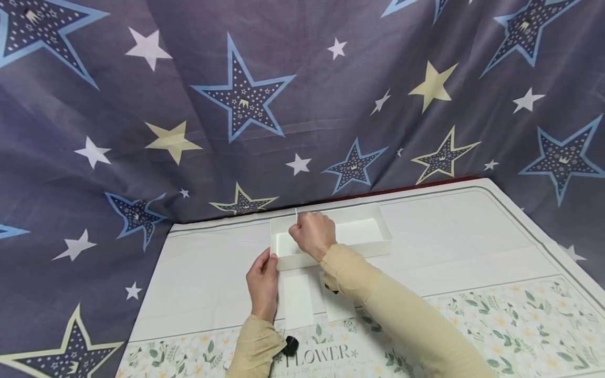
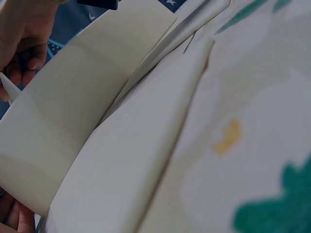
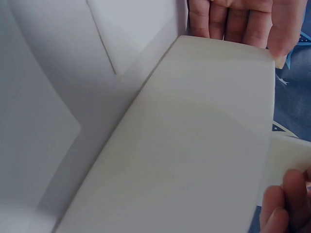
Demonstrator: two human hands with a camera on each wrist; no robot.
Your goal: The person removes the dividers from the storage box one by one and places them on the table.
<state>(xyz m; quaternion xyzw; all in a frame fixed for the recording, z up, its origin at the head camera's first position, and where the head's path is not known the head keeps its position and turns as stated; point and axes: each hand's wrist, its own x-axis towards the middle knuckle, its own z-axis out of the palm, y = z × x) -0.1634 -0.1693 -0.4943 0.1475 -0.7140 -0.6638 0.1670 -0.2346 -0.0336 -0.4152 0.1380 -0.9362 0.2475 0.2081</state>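
A long, shallow white box (image 1: 373, 252) with an open top sits toward the back of the table. My left hand (image 1: 262, 286) grips its left end, thumb at the near corner and fingers at the outer side; in the right wrist view those fingers (image 3: 238, 19) lie curled at the box wall (image 3: 194, 126). Over the left part of the box, my right hand (image 1: 314, 233) pinches a thin white panel (image 3: 286, 158). Only a narrow edge of that panel shows in the head view, and a pointed corner of it (image 2: 8, 88) appears in the left wrist view.
Two flat white rectangular pieces (image 1: 299, 302) lie side by side in front of the box, the right one (image 1: 341, 310) partly under my right forearm. A white cloth with a floral border (image 1: 520, 315) covers the table. A star-patterned curtain (image 1: 264, 173) hangs behind.
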